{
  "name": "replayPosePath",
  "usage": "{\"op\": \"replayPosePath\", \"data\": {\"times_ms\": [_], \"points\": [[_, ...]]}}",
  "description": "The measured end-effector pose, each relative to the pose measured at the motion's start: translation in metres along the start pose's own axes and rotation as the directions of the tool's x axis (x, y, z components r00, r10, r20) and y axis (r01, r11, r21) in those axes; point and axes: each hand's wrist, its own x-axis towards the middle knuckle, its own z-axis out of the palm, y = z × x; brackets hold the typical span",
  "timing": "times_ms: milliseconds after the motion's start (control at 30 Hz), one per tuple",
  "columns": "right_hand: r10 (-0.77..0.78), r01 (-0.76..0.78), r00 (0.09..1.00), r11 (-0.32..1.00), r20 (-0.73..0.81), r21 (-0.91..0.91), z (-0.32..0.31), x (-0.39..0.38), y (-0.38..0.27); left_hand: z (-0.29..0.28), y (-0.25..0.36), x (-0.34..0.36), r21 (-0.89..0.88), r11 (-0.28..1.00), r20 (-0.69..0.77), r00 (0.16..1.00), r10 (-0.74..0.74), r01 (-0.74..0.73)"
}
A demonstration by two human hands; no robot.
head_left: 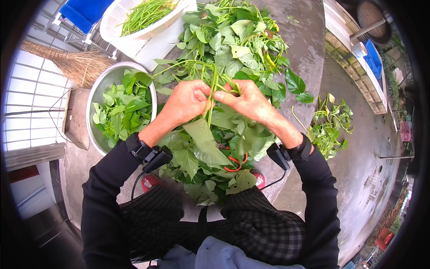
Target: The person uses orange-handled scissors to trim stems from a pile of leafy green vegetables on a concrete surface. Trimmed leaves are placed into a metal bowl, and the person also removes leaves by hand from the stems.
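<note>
1. Nearest, at lower centre between the red shoes, lies a loose pile of leafy greens with a red loop among it; these leaves look unsorted.
2. Above it, at the centre of the frame, the left hand has its fingers curled around a few green stems. The right hand pinches the same bunch between thumb and fingers, so this bunch seems only partly handled.
3. At centre left, a metal basin holds picked leaves, apparently a finished portion, well short of the rim.
4. At upper centre, a large heap of leafy vines sits beyond the hands; judging by its size, much is left.
5. Right of centre, a smaller clump of vines lies apart on the concrete floor, apparently unsorted too.
6. Farthest, at upper left, a white basket holds bare green stalks, seemingly another sorted portion.
</note>
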Motion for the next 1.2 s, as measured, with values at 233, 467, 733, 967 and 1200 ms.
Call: {"op": "replayPosePath", "data": {"times_ms": [233, 467, 733, 967, 1200], "points": [[0.146, -0.150, 0.989, 0.979, 0.037, 0.135, 0.005, 0.004, -0.009, 0.003, 0.006, -0.008, 0.312, 0.945, -0.063, 0.990, 0.123, -0.098], [-0.302, 0.258, 0.953, 0.744, 0.035, -0.616, -0.007, 0.004, 0.022, -0.007, 0.008, -0.014, 0.621, 0.765, 0.057, 0.984, 0.171, -0.169], [0.191, -0.202, 0.979, 0.961, 0.078, 0.186, -0.018, 0.011, 0.034, -0.002, 0.002, -0.021, 0.664, 0.708, 0.118, 0.968, 0.221, -0.242], [0.152, -0.156, 0.979, 0.988, 0.139, 0.017, -0.012, 0.019, 0.026, -0.004, -0.002, -0.021, 0.684, 0.645, 0.197, 0.938, 0.286, -0.340], [0.092, 0.110, 0.924, 0.866, 0.371, -0.489, -0.034, 0.023, 0.027, -0.013, 0.002, -0.016, 0.663, 0.675, 0.346, 0.932, 0.106, -0.323]]}}
